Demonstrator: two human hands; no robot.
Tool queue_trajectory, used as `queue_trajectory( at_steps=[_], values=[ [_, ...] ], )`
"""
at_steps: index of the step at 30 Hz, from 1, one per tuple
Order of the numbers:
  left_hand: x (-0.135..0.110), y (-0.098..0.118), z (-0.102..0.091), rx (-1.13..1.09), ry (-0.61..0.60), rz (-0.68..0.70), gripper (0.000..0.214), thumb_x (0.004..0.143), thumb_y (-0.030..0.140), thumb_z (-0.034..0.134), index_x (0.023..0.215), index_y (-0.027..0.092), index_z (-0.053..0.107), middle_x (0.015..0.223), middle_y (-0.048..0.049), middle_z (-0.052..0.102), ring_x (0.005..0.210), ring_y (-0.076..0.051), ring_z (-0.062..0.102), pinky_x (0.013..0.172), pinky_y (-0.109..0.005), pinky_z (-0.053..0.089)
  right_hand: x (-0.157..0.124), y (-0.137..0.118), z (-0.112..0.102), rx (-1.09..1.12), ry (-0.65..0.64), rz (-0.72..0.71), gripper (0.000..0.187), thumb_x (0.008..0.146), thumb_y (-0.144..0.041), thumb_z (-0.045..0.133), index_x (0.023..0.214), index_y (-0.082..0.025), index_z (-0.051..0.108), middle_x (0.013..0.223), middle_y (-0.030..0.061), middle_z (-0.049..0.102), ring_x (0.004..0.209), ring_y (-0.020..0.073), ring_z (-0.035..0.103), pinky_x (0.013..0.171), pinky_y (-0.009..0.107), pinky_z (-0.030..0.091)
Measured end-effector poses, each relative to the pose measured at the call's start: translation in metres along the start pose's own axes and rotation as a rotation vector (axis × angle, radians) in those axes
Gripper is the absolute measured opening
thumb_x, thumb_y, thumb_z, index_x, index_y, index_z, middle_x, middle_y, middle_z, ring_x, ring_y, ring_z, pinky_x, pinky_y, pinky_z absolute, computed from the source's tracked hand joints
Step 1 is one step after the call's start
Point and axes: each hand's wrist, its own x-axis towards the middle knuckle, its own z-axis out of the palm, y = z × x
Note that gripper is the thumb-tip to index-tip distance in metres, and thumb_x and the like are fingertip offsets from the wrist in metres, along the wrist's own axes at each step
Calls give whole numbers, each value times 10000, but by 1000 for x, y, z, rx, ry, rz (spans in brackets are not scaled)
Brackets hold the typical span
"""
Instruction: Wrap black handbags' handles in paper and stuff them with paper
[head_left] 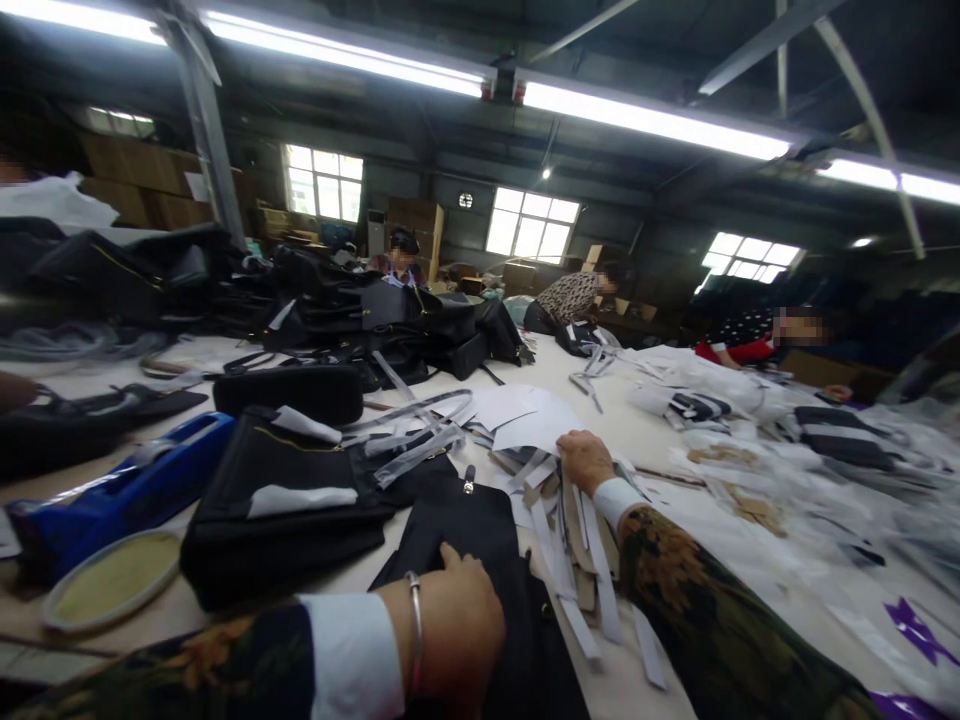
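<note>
- One blue tape dispenser (pixel 142 490) and one yellow pad (pixel 116 585) sit at left on the tabletop (pixel 615 420).
- One black bag (pixel 262 545) bears two white slips (pixel 304 499).
- The left hand (pixel 454 625) lies on a black panel (pixel 480 520) at center, long axis running away from the wearer, one clasp (pixel 469 484) near its far edge; grip unclear.
- The right hand (pixel 589 460) curls over paper strips (pixel 589 560), grip impossible to tell; bare tabletop opens beyond.
</note>
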Motion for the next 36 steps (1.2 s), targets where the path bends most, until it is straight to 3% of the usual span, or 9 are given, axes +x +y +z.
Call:
queue_trajectory(
  at_steps=[2,5,8,10,13,17,21,27,36],
  values=[
    [7,3,-2,0,14,88,601,583,484,841,1015,74,765,1160,-328,649,1055,-556,603,895,-788,382,-1,2,0,8,21,25,233,952,-366,584,969,-144,657,1003,49,674,946,191,636,883,411,502],
    [12,-11,14,-165,256,57,528,732,488,727,1049,65,722,1140,-264,653,1042,-415,648,892,-544,538,-7,8,-3,41,65,23,212,975,-290,521,982,-144,676,994,76,689,976,203,629,913,386,469],
    [15,-30,44,-285,511,47,476,892,399,562,1236,73,601,1309,-228,578,1240,-325,548,1067,-446,453,-17,19,-8,86,99,-17,256,957,-244,498,1115,-158,681,1092,116,696,1045,221,606,945,343,427],
    [17,-37,58,-303,556,59,510,913,348,531,1348,82,506,1412,-216,511,1330,-304,471,1131,-441,389,-24,29,-12,109,98,-46,304,926,-248,532,1190,-179,666,1179,113,682,1084,233,591,948,338,417],
    [17,-38,58,-304,495,96,641,908,369,549,1483,152,366,1523,-192,404,1403,-318,388,1161,-500,334,-33,48,-16,115,71,-63,344,875,-233,576,1204,-189,666,1238,108,665,1117,249,577,951,348,411],
    [11,-34,39,-251,403,222,766,869,439,610,1540,314,263,1642,-141,129,1493,-390,143,1158,-635,218,-40,64,-16,90,19,-52,365,846,-232,591,1201,-187,668,1238,114,663,1124,260,574,956,351,401],
    [8,-35,29,-225,289,370,681,889,538,548,1506,323,355,1620,-111,236,1478,-410,183,1142,-691,149,-41,64,-13,76,-15,-51,371,852,-262,597,1212,-195,663,1240,111,662,1135,259,570,961,352,396],
    [10,-35,29,-245,238,352,742,878,499,570,1533,279,301,1614,-130,229,1464,-402,238,1145,-658,200,-34,57,-13,75,-45,-57,323,885,-239,555,1177,-206,687,1205,107,677,1114,251,577,945,343,392],
    [8,-35,23,-271,239,321,696,872,482,576,1508,299,359,1606,-117,265,1444,-405,293,1139,-662,220,-29,52,-16,219,-101,26,214,886,-213,542,941,-178,746,1045,130,715,1061,263,590,956,364,383]
  ],
)
